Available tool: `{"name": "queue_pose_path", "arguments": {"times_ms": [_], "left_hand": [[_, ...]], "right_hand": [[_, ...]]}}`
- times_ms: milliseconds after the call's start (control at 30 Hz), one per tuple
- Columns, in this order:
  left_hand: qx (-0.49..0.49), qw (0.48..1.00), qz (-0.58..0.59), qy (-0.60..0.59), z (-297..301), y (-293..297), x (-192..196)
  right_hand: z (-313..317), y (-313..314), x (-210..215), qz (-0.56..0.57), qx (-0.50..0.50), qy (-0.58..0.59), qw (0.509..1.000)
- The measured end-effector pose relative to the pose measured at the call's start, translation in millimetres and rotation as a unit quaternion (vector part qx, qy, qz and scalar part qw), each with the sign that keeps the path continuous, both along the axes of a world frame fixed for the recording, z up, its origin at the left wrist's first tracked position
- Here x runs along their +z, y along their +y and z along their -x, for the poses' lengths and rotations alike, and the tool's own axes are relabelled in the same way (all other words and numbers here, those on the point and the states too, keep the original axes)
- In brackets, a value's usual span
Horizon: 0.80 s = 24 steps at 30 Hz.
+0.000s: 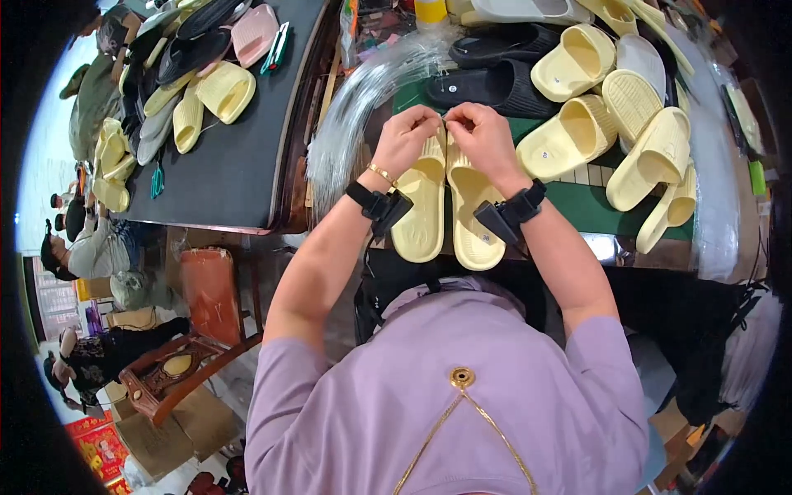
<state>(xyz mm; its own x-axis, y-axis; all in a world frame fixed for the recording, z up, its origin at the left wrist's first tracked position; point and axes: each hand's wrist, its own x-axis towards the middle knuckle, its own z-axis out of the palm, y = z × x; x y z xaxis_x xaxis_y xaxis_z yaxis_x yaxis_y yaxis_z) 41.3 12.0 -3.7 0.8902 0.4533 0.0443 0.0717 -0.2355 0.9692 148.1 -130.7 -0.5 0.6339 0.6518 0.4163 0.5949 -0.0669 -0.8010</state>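
Side by side before me lies a pair of pale yellow slippers, the left slipper [418, 227] and the right slipper [474, 202], with their near ends at the table's edge. My left hand [404, 142] is pinched above the far end of the pair. Close beside it, my right hand [488, 142] pinches too, fingertips almost meeting the left's. Whatever thin thing sits between the fingers is too small to make out. A bundle of clear plastic strands [351, 115] lies left of my hands. Each wrist wears a black strapped device.
More yellow slippers [569, 136] and black slippers [503, 87] crowd the table at the right and back. On the dark table [239, 165] at left are piled slippers, teal scissors [157, 180] and cutters [276, 49]. A wooden chair [210, 297] stands at left; other people are beyond.
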Motion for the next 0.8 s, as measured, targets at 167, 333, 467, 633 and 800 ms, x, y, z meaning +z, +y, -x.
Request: {"name": "queue_pose_path", "arguments": {"times_ms": [167, 333, 467, 633, 800], "left_hand": [[0.006, 1.0, -0.014, 0.01, -1, -3, 0], [0.015, 0.999, -0.033, -0.002, 1, -5, 5], [0.021, 0.997, -0.078, 0.011, 2, -5, 7], [0.042, 0.994, -0.102, -0.019, -1, -9, 0], [0.037, 0.981, -0.19, -0.029, -5, -10, -5]], "right_hand": [[0, 0, 2, 0.008, -0.003, 0.011, 1.0], [1, -1, 4, 0.015, -0.006, 0.032, 0.999], [1, -1, 3, 0.03, -0.007, 0.039, 0.999], [-2, -2, -3, 0.017, -0.012, 0.007, 1.0], [-5, -5, -1, 0.043, 0.001, 0.039, 0.998]]}}
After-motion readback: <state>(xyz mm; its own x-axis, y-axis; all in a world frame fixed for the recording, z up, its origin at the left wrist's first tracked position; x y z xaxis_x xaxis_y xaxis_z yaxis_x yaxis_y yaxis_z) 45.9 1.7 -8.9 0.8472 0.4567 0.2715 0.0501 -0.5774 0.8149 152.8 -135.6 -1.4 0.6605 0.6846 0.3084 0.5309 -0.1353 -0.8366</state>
